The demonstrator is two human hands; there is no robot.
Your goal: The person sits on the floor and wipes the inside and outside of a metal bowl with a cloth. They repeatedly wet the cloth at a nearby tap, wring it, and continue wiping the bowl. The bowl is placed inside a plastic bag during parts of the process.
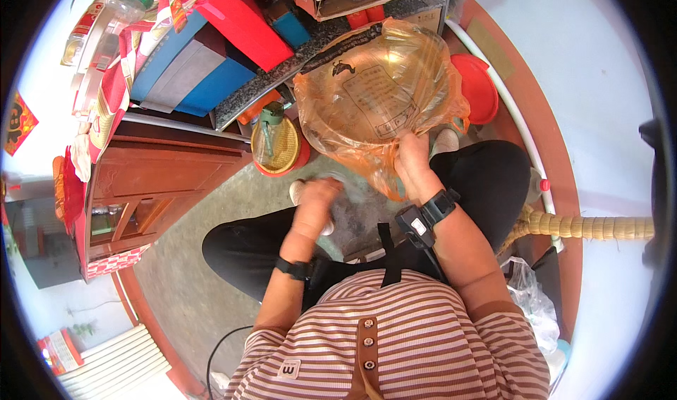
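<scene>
An orange see-through plastic bag (370, 91) with printed writing is drawn over a wide round vessel, perhaps a basin, in front of my knees. My right hand (413, 157) pinches the bag's gathered near edge, and a loose orange fold hangs below the fingers. Left of it, my left hand (318, 196) is above the floor between my legs, apart from the bag. Its fingers are motion-blurred, with a faint pale smear beside them; whether it holds anything is unclear. The bag hides most of the vessel and what supports it.
A granite shelf (240, 109) ahead carries a red box (246, 22) and blue boxes. Below it, a green-topped bottle (271, 128) stands in a yellow basket (283, 154). A red bucket (476, 91) sits near the right wall by a white pipe (521, 130). A wooden cabinet (169, 167) stands left.
</scene>
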